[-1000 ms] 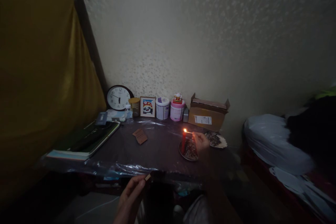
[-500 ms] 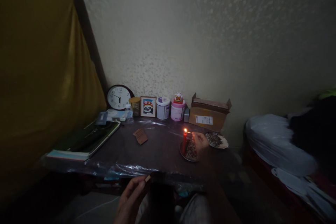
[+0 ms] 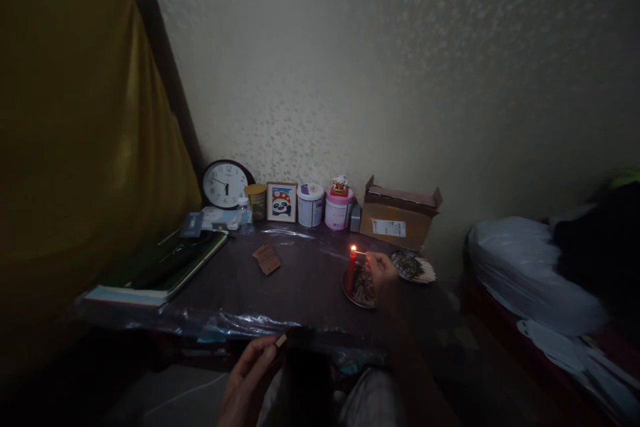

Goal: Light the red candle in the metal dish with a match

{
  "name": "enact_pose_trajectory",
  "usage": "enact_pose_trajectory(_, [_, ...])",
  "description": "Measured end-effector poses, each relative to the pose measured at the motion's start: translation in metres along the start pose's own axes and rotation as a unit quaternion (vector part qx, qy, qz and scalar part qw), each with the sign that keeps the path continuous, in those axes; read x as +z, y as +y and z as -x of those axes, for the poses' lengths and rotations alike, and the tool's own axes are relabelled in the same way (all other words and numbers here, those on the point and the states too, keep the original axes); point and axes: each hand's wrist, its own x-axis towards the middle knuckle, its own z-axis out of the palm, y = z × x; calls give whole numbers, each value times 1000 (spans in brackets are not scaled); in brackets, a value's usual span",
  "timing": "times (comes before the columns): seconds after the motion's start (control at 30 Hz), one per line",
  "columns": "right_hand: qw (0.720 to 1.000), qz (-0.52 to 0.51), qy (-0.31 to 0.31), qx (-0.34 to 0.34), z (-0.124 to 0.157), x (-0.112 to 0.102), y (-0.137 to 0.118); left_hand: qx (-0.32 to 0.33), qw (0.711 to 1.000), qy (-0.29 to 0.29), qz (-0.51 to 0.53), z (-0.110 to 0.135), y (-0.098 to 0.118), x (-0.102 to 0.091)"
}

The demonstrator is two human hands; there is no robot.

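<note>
While a lit match [image 3: 359,253] is pinched in the right hand [image 3: 383,269] at the wick of the red candle [image 3: 351,269], standing at four o'clock on the worktop [image 3: 300,287], a matchbox [image 3: 282,339] is gripped by the left hand [image 3: 247,377], and the candle appears just lit, the match not yet put out.

Bare left hand [image 3: 247,377]; bare right hand [image 3: 383,269]; light trousers [image 3: 373,400].

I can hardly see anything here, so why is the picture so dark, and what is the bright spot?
Head view: the room is dim, and the only bright spot is the small flame at the red candle, beside the right hand. The plastic sheet over the table catches faint glare. The left hand sits in shadow, and the picture's edges look stretched and soft.
</note>
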Motion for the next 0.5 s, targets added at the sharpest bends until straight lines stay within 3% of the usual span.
enact_pose_trajectory(0.5, [1000,26,12,-10,5,-1,-6,-3,1000,-9,3,11,7,10])
